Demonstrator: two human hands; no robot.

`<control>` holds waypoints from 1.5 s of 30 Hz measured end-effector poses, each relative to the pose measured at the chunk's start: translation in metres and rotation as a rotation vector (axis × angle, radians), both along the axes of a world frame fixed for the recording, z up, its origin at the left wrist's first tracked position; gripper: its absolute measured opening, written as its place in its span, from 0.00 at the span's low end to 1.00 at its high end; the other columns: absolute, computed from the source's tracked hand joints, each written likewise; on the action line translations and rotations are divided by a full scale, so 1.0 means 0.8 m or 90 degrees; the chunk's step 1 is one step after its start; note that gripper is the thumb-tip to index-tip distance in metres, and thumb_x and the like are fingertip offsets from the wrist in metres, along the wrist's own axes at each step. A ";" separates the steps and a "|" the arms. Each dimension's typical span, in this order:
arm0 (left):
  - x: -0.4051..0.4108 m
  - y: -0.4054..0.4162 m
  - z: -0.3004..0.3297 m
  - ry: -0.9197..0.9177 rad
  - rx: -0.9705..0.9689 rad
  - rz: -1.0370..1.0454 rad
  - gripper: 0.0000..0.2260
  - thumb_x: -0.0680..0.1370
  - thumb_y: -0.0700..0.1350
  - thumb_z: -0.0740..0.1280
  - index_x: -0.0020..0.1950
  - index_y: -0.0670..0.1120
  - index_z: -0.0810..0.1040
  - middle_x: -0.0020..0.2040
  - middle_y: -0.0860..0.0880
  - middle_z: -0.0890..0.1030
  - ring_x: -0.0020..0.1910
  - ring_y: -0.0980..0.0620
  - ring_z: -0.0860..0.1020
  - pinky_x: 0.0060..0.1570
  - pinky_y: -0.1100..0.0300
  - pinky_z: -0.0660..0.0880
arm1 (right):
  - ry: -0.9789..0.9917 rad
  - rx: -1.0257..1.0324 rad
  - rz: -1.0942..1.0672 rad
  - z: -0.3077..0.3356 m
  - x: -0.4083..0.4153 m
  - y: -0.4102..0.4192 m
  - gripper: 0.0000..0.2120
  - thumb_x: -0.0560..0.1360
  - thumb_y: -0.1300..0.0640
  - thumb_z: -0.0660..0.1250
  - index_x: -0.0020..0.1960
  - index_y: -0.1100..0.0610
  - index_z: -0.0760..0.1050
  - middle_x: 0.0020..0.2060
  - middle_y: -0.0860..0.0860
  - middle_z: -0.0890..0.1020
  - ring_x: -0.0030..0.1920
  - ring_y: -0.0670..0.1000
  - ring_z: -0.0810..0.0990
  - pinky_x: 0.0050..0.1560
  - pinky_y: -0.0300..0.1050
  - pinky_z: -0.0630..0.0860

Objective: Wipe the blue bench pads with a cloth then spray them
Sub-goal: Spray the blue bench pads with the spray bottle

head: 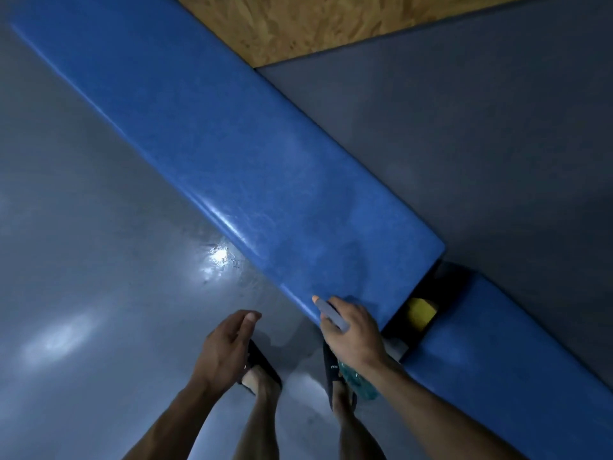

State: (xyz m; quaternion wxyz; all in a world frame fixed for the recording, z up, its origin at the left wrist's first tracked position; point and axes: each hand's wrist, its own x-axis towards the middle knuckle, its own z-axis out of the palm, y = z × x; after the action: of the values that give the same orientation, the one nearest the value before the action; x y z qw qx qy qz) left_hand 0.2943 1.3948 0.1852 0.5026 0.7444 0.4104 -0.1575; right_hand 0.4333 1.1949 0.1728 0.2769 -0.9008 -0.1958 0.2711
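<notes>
A long blue bench pad [232,154] runs diagonally from the upper left down to the middle right. A second blue pad [491,353] continues at the lower right, across a dark gap. My right hand [351,330] is shut on a spray bottle [331,315]; its grey nozzle points at the near end of the long pad, and its teal body shows below my wrist. My left hand [225,346] hangs over the floor with its fingers loosely apart, holding nothing. No cloth is visible.
A yellow object [421,312] sits in the gap between the pads. Shiny grey floor [99,260] lies to the left, a grey wall [464,127] behind the bench, and wood board [298,24] at the top. My feet in dark sandals [262,366] stand beside the bench.
</notes>
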 end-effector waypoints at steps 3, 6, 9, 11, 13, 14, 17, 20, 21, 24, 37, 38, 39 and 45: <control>-0.004 0.024 -0.002 -0.006 -0.012 0.001 0.15 0.82 0.61 0.57 0.54 0.57 0.81 0.55 0.60 0.82 0.57 0.55 0.79 0.58 0.57 0.73 | -0.017 -0.035 -0.032 0.005 0.019 0.035 0.09 0.72 0.47 0.61 0.44 0.53 0.71 0.37 0.50 0.79 0.43 0.59 0.78 0.42 0.53 0.75; -0.005 0.051 -0.001 -0.009 -0.018 -0.005 0.14 0.83 0.57 0.57 0.57 0.56 0.81 0.58 0.58 0.82 0.59 0.55 0.78 0.61 0.56 0.72 | -0.060 -0.015 -0.068 0.016 0.062 0.065 0.10 0.72 0.48 0.61 0.44 0.54 0.72 0.36 0.51 0.79 0.42 0.60 0.78 0.40 0.53 0.75; -0.007 0.080 0.003 -0.019 -0.022 -0.007 0.16 0.81 0.59 0.56 0.58 0.56 0.81 0.56 0.59 0.82 0.57 0.55 0.78 0.56 0.59 0.71 | -0.111 -0.019 -0.096 0.027 0.110 0.090 0.07 0.74 0.52 0.66 0.43 0.56 0.72 0.33 0.52 0.79 0.40 0.62 0.78 0.38 0.51 0.73; -0.007 0.100 0.006 -0.029 -0.028 -0.001 0.17 0.80 0.61 0.56 0.58 0.55 0.81 0.56 0.59 0.82 0.57 0.56 0.78 0.55 0.59 0.71 | -0.122 -0.039 -0.143 0.030 0.141 0.102 0.08 0.73 0.52 0.65 0.41 0.56 0.70 0.32 0.51 0.78 0.39 0.62 0.78 0.37 0.51 0.73; -0.005 0.120 0.006 -0.043 -0.029 0.004 0.16 0.81 0.61 0.57 0.58 0.55 0.81 0.57 0.59 0.82 0.58 0.56 0.78 0.56 0.59 0.71 | -0.120 -0.078 -0.186 0.034 0.164 0.110 0.10 0.72 0.49 0.62 0.40 0.56 0.70 0.32 0.52 0.78 0.39 0.61 0.78 0.38 0.52 0.74; -0.003 0.130 0.006 -0.049 -0.029 0.009 0.16 0.81 0.61 0.58 0.57 0.55 0.81 0.56 0.59 0.82 0.58 0.56 0.78 0.56 0.59 0.71 | -0.106 -0.092 -0.207 0.037 0.171 0.114 0.10 0.71 0.49 0.61 0.39 0.55 0.72 0.33 0.52 0.78 0.40 0.61 0.79 0.39 0.51 0.74; 0.000 0.155 0.005 -0.062 -0.035 0.026 0.18 0.80 0.63 0.58 0.57 0.55 0.81 0.56 0.58 0.82 0.58 0.56 0.78 0.56 0.60 0.70 | -0.086 -0.101 -0.230 0.045 0.167 0.124 0.12 0.69 0.48 0.58 0.43 0.52 0.78 0.40 0.52 0.82 0.46 0.59 0.80 0.46 0.52 0.77; -0.003 0.173 0.003 -0.075 -0.039 0.029 0.21 0.78 0.65 0.56 0.57 0.56 0.81 0.56 0.59 0.82 0.58 0.56 0.78 0.57 0.59 0.71 | -0.114 -0.105 -0.134 0.039 0.135 0.137 0.12 0.70 0.48 0.60 0.43 0.55 0.74 0.36 0.54 0.80 0.42 0.61 0.79 0.45 0.54 0.77; -0.004 0.178 0.002 -0.074 -0.039 0.026 0.20 0.79 0.65 0.56 0.58 0.56 0.81 0.56 0.59 0.82 0.58 0.55 0.78 0.57 0.59 0.71 | -0.088 -0.088 -0.105 0.034 0.118 0.142 0.09 0.71 0.48 0.62 0.42 0.54 0.73 0.34 0.54 0.79 0.39 0.61 0.78 0.42 0.55 0.77; -0.007 0.189 -0.002 -0.071 -0.028 0.023 0.21 0.79 0.65 0.55 0.58 0.56 0.81 0.57 0.59 0.82 0.59 0.56 0.78 0.55 0.60 0.70 | -0.031 -0.044 -0.029 0.024 0.061 0.163 0.06 0.72 0.51 0.66 0.41 0.52 0.71 0.31 0.53 0.77 0.35 0.58 0.78 0.37 0.54 0.77; 0.031 0.238 -0.004 -0.058 -0.024 0.044 0.16 0.81 0.59 0.57 0.58 0.55 0.81 0.57 0.58 0.82 0.58 0.57 0.78 0.55 0.62 0.69 | -0.060 -0.019 -0.131 0.003 0.098 0.229 0.14 0.69 0.47 0.58 0.43 0.58 0.74 0.32 0.52 0.78 0.38 0.58 0.79 0.40 0.55 0.76; 0.036 0.242 -0.004 -0.055 -0.021 0.043 0.15 0.81 0.58 0.57 0.58 0.55 0.81 0.57 0.58 0.82 0.58 0.56 0.78 0.56 0.61 0.69 | -0.079 -0.008 -0.150 0.004 0.119 0.229 0.12 0.70 0.49 0.60 0.42 0.58 0.73 0.32 0.52 0.77 0.38 0.57 0.78 0.41 0.54 0.75; 0.042 0.246 -0.004 -0.056 -0.018 0.043 0.15 0.82 0.59 0.57 0.58 0.56 0.81 0.57 0.58 0.82 0.58 0.56 0.78 0.57 0.60 0.70 | -0.097 -0.001 -0.174 0.005 0.140 0.229 0.11 0.70 0.49 0.61 0.42 0.58 0.73 0.32 0.51 0.77 0.38 0.56 0.79 0.42 0.53 0.75; 0.084 0.263 0.004 -0.051 -0.009 0.034 0.15 0.82 0.59 0.57 0.57 0.57 0.80 0.56 0.58 0.82 0.58 0.55 0.78 0.55 0.59 0.70 | -0.103 -0.019 -0.258 0.021 0.246 0.243 0.13 0.71 0.48 0.61 0.42 0.57 0.74 0.35 0.52 0.81 0.41 0.54 0.80 0.44 0.51 0.76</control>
State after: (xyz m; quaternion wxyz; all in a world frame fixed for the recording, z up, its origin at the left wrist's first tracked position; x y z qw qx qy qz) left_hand 0.3615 1.6053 0.1884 0.5282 0.7353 0.4084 -0.1167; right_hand 0.6299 1.3894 0.1893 0.2954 -0.9447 -0.0284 0.1398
